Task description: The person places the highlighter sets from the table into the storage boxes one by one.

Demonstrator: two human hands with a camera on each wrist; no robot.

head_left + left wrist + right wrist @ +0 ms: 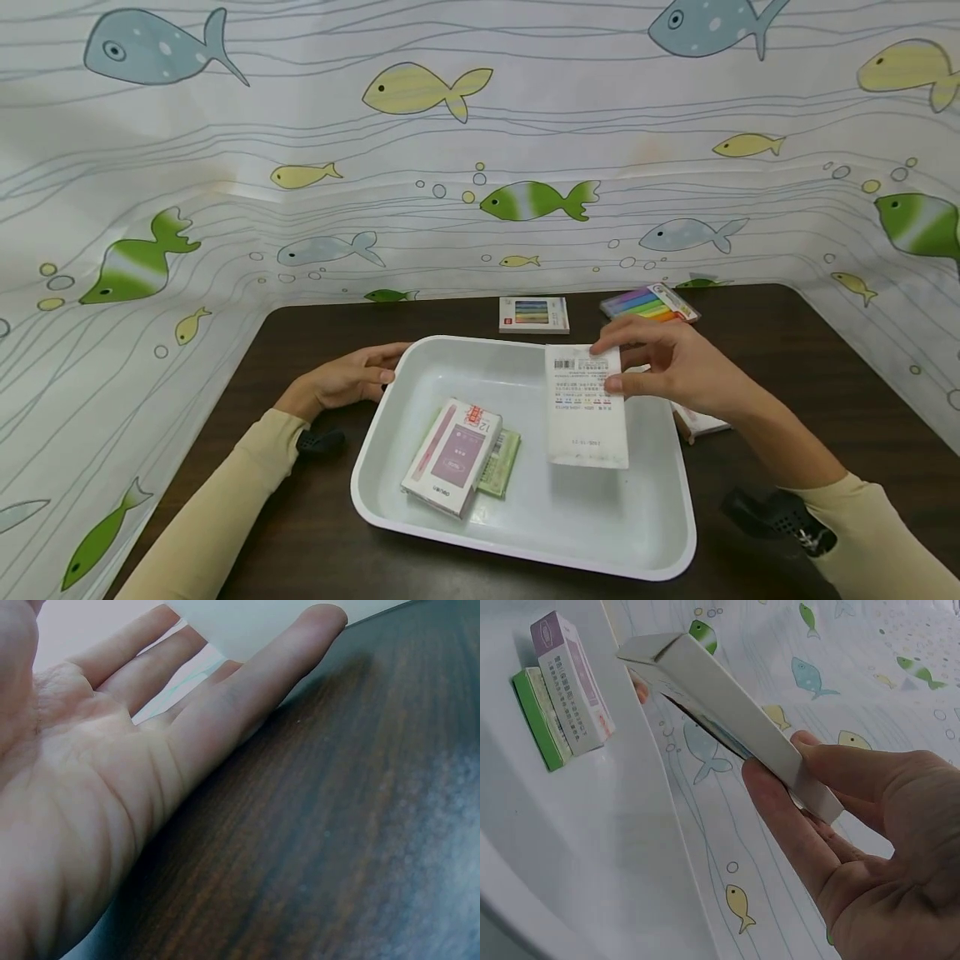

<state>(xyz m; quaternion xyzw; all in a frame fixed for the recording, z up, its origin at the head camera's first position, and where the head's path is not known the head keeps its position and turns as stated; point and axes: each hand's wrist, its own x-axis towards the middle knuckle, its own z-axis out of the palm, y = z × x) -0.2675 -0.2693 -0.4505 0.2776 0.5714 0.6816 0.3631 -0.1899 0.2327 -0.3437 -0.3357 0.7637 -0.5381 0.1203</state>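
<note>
A white cardboard box [585,429] with printed text and a barcode is pinched between the thumb and fingers of my right hand [675,367]. It is held above the right half of a white plastic tray [525,521]; the right wrist view shows it tilted, side on. Inside the tray, toward the left, a white-and-purple box [452,457] lies against a green box [501,467] and partly covers it. My left hand [348,379] is at the tray's upper left corner. Its fingers are extended along the outer wall in the left wrist view [217,720].
Behind the tray on the dark wooden table [300,517] lie a flat white box [534,315] with coloured stripes and a clear pack of coloured markers [649,303]. Another white item [701,422] sits right of the tray, partly hidden. A fish-patterned sheet [420,217] surrounds the table.
</note>
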